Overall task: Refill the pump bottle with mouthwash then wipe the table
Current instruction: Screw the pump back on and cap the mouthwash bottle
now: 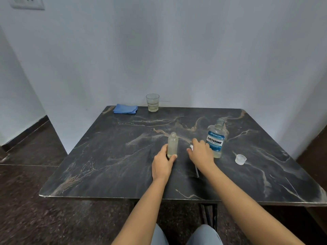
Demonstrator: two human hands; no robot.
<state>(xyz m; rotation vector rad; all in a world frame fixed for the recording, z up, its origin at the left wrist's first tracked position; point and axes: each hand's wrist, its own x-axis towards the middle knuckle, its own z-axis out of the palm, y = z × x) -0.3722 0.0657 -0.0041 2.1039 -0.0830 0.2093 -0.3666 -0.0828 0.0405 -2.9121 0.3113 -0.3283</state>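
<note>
Two bottles [172,145] [215,138], one glass [152,102], one blue cloth [125,108], one cap [240,159], two hands [161,163] [200,153]

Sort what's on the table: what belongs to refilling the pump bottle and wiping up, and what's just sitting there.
Part of the job:
- small clear bottle, uncapped, held upright by the left hand
- pump head, under the right hand
- Listerine bottle, open
- its cap, lying apart
- blue cloth, folded at the far edge

Just there:
- glass
- wall socket
</note>
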